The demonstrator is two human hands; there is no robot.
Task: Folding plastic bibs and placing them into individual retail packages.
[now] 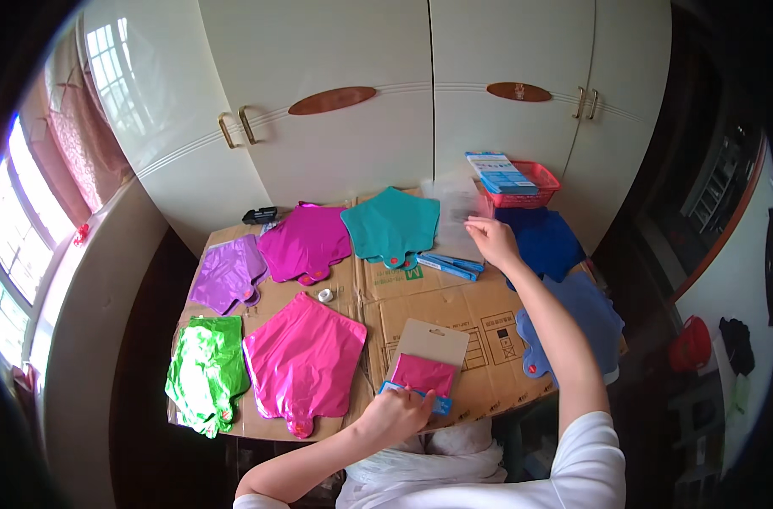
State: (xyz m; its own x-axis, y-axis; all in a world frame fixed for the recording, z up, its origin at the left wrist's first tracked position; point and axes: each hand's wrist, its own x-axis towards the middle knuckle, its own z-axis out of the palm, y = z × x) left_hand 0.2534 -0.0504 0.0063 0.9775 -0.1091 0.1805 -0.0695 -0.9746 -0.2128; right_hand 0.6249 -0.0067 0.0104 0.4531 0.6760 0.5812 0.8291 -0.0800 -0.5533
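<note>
Left hand (395, 413): seen at lower centre of the frame, fingers closed on the bottom edge of a flat packet (426, 363) with a beige card top and a pink foil balloon folded inside.
Right hand (491, 238): reached out to upper centre-right, fingers spread and laid on a clear plastic sleeve (456, 216); nothing is clamped.
Packet: lying on the cardboard sheet (471, 318) that covers the table, just right of the large pink balloon (304, 360).
Flat balloons: green (205, 370) at lower left, purple (228, 273) above it, magenta (306, 242) and teal (392, 224) along the far edge, dark blue (546, 242) and lighter blue (577, 327) at right.
Red basket (530, 196): at upper right, a blue packet (498, 172) resting on top of it.
</note>
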